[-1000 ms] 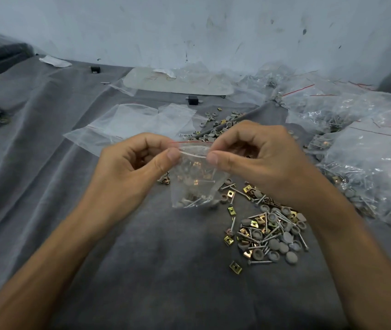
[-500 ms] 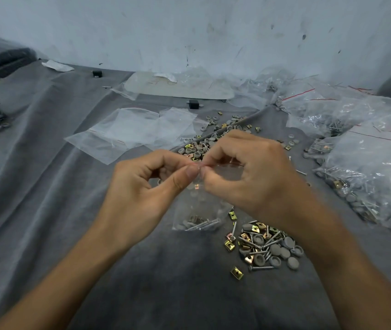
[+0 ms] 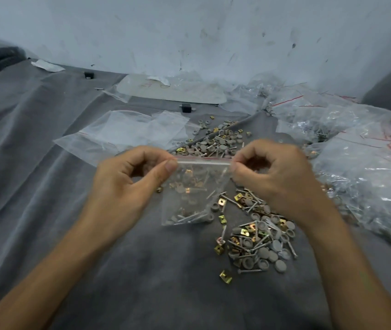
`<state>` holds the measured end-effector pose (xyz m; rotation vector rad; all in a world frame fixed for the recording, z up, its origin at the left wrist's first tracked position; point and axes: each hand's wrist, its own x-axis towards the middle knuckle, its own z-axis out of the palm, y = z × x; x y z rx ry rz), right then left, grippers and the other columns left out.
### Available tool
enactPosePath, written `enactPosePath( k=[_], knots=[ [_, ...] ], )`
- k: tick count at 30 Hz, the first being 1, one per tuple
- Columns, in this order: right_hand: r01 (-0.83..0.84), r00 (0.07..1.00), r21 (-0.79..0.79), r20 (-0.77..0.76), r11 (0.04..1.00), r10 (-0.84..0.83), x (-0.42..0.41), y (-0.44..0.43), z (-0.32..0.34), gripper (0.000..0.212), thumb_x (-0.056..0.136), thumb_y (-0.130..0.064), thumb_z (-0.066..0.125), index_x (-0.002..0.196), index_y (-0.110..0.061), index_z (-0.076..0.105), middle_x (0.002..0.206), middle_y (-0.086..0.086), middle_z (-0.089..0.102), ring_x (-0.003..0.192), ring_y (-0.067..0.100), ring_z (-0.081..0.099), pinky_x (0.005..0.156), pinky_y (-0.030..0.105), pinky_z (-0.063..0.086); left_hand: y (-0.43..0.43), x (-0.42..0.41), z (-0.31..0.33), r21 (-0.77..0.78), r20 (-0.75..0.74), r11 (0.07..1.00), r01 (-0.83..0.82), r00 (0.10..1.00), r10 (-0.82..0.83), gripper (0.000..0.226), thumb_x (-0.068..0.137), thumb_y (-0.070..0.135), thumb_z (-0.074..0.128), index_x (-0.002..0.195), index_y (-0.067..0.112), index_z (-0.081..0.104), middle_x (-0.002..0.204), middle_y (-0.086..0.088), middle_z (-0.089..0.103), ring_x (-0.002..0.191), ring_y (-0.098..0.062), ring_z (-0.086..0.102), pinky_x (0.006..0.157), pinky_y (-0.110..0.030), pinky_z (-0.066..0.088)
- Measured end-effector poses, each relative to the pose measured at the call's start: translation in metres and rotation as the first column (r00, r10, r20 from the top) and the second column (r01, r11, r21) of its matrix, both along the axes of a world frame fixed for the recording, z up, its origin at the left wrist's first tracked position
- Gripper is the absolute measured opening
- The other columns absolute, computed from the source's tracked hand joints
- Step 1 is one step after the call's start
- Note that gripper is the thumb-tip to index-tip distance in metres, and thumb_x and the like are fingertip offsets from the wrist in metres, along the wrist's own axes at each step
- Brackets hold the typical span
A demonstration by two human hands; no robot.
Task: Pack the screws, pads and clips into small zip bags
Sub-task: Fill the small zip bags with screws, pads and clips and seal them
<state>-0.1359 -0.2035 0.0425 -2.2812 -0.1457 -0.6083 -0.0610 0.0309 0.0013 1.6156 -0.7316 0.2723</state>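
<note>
Pinching the likely limp, slippery zip bag (image 3: 189, 194) at its stiffer seal corners, centre frame, with left hand (image 3: 127, 184) and right hand (image 3: 278, 177).

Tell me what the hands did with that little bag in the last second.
The left hand and right hand, pinched together midway along the top of the zip bag, slid apart to its top corners. Both kept pinching it. The loose pile of screws, pads and clips stayed put.

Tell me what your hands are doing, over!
Top ends of bag pinched: left grip, right grip. Inside, screws at bottom. Beside it, pile, not in the way.
</note>
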Motion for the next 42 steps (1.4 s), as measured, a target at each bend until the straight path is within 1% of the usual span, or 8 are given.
enactPosePath(
  k=[6,9,16,21,24,29,35,42],
  knots=[
    [-0.076,0.997,0.278,0.014,0.957,0.075,-0.004,0.009,-0.003,0.008,0.096,-0.017,0.067,0.087,-0.017,0.069,0.067,-0.014,0.058,0.061,0.003,0.050,0.055,0.020,0.041,0.009,0.027,-0.019,-0.012,-0.005,0.996,-0.093,0.996,0.093,0.037,0.089,0.064,0.064,0.104,0.033,0.073,0.095,0.009,0.075,0.084,-0.005,0.069,0.080,-0.016,0.055],
    [-0.030,0.997,0.507,0.080,0.862,-0.012,-0.009,-0.003,0.005,0.014,0.093,-0.019,0.067,0.082,-0.026,0.070,0.062,-0.007,0.056,0.054,0.009,0.049,0.049,0.023,0.043,0.017,0.044,-0.038,0.016,-0.054,0.987,-0.157,0.986,0.158,0.045,0.088,0.068,0.063,0.112,0.030,0.072,0.096,0.006,0.074,0.088,-0.021,0.070,0.079,-0.034,0.060],
    [0.234,0.753,0.952,-0.049,0.198,-0.656,-0.044,-0.102,0.007,0.004,0.090,-0.013,0.062,0.089,-0.017,0.063,0.056,-0.003,0.049,0.042,0.010,0.039,0.041,0.020,0.030,0.017,0.089,-0.062,0.052,-0.294,0.969,-0.241,0.924,0.246,0.022,0.099,0.039,0.050,0.090,0.036,0.070,0.077,0.022,0.066,0.068,0.004,0.060,0.057,-0.006,0.048],
    [0.304,0.502,0.945,-0.270,-0.125,-0.822,-0.065,-0.145,-0.016,0.006,0.093,-0.015,0.053,0.097,-0.020,0.055,0.080,-0.005,0.056,0.055,0.009,0.045,0.049,0.021,0.033,0.024,0.082,-0.061,0.144,-0.164,0.946,-0.291,0.936,0.313,0.029,0.086,0.055,0.060,0.103,0.035,0.071,0.091,0.010,0.071,0.082,-0.009,0.065,0.078,-0.029,0.055],
    [0.371,0.727,0.923,-0.221,0.101,-0.651,-0.043,-0.128,-0.020,0.008,0.095,-0.019,0.057,0.103,-0.019,0.061,0.075,-0.005,0.061,0.053,0.008,0.050,0.049,0.022,0.038,0.018,0.086,-0.054,0.235,-0.101,0.904,-0.358,0.916,0.389,0.015,0.085,0.050,0.063,0.096,0.042,0.070,0.090,0.020,0.071,0.080,0.004,0.064,0.076,-0.011,0.050],
    [0.317,0.948,0.665,-0.249,0.677,-0.200,-0.007,-0.059,-0.030,0.020,0.099,-0.018,0.062,0.091,-0.029,0.076,0.080,-0.005,0.072,0.067,0.007,0.061,0.055,0.022,0.050,0.004,0.129,-0.048,0.406,-0.027,0.784,-0.469,0.852,0.523,0.021,0.099,0.026,0.059,0.119,0.024,0.066,0.116,0.003,0.069,0.105,-0.018,0.063,0.089,-0.030,0.049],
    [0.204,0.948,0.582,-0.318,0.787,-0.011,0.001,-0.017,-0.046,0.020,0.098,-0.023,0.063,0.094,-0.039,0.075,0.086,-0.007,0.074,0.070,0.002,0.064,0.064,0.023,0.051,-0.012,0.177,-0.047,0.874,0.102,0.382,-0.302,0.881,0.462,0.042,0.096,0.047,0.059,0.128,0.020,0.063,0.131,-0.017,0.060,0.118,-0.037,0.055,0.099,-0.045,0.047],
    [0.130,0.938,0.535,-0.340,0.835,0.072,0.003,-0.004,-0.048,0.021,0.098,-0.027,0.062,0.092,-0.044,0.072,0.087,-0.009,0.074,0.070,0.000,0.063,0.060,0.016,0.049,-0.009,0.177,-0.031,0.755,0.216,0.427,-0.497,0.803,0.555,0.017,0.095,0.024,0.056,0.095,0.022,0.073,0.109,-0.004,0.072,0.106,-0.033,0.061,0.098,-0.048,0.044]
  ],
)
